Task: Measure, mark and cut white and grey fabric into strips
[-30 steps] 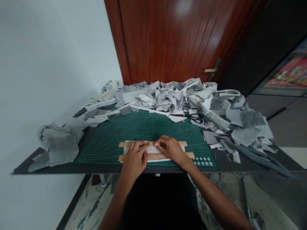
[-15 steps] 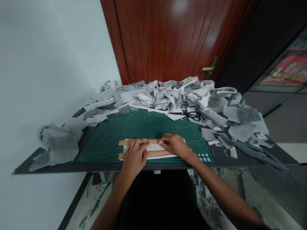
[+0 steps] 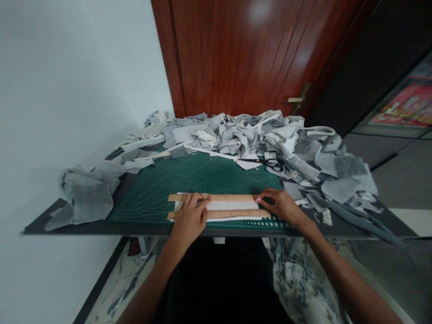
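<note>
A white piece of fabric (image 3: 232,206) lies on the green cutting mat (image 3: 216,175) close to the table's front edge. Two wooden rulers cross it side by side: the far ruler (image 3: 232,198) and the near ruler (image 3: 236,213). My left hand (image 3: 190,216) rests with fingers spread over both rulers near their left ends, pressing down. At the right end of the far ruler, my right hand (image 3: 281,207) pinches a small pink piece of tailor's chalk (image 3: 258,200), mostly covered by the fingertips.
Grey and white fabric scraps (image 3: 236,137) are heaped along the back and right of the dark table (image 3: 135,230). Black-handled scissors (image 3: 275,165) lie before the heap. A crumpled grey cloth (image 3: 89,202) sits at the left, and a wooden door (image 3: 232,54) stands behind.
My right hand has slid right along the far ruler, from about its middle to its right end, with the chalk still pinched. My left hand stays on the rulers.
</note>
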### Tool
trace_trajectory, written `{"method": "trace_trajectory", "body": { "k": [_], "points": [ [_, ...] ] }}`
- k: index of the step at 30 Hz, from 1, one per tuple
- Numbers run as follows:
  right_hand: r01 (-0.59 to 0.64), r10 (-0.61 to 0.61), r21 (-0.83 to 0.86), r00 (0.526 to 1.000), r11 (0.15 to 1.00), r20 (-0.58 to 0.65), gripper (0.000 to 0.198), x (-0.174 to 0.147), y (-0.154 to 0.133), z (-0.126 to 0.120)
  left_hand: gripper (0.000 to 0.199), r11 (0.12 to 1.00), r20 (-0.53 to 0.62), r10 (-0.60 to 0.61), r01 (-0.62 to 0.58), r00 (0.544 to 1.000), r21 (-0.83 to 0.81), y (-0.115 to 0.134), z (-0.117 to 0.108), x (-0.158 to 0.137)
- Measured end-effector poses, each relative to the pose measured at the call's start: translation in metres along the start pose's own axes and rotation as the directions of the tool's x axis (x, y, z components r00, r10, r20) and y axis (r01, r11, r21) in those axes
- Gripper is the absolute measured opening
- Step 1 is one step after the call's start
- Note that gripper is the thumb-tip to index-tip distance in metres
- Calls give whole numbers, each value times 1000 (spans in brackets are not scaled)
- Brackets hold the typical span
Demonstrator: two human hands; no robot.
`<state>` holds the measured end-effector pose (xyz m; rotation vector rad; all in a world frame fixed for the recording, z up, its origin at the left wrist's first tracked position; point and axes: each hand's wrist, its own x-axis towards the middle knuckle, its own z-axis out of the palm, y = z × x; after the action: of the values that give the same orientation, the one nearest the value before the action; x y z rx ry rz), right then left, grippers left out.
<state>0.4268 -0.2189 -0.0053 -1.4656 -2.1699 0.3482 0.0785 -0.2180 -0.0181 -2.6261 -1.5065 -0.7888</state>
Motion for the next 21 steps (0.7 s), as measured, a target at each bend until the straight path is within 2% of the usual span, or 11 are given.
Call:
{"method": "trace_trajectory", "body": {
  "k": [4,10,13,16,21],
  "points": [
    [-23,23,40,1000,999,-21,24,-8,8,-7,41,1000,-6,-6,6,1000,-4,0,1,0],
    [-58,79,210,993,976,-93,28,-9,5,-3,39,1000,1,2,-2,1000,-14,-1,-1,4],
    [-59,99,312,988,948,-115,27,-4,-8,8,37,1000,10,11,-11,1000,-29,-4,-1,4],
    [-24,55,380,996,925,-72,23,7,-28,21,38,998,-14,17,-18,1000,-58,-7,2,1],
    [53,-24,385,996,922,-80,13,37,-69,43,51,997,-75,-46,41,996,-64,-12,5,-9]
  ]
}}
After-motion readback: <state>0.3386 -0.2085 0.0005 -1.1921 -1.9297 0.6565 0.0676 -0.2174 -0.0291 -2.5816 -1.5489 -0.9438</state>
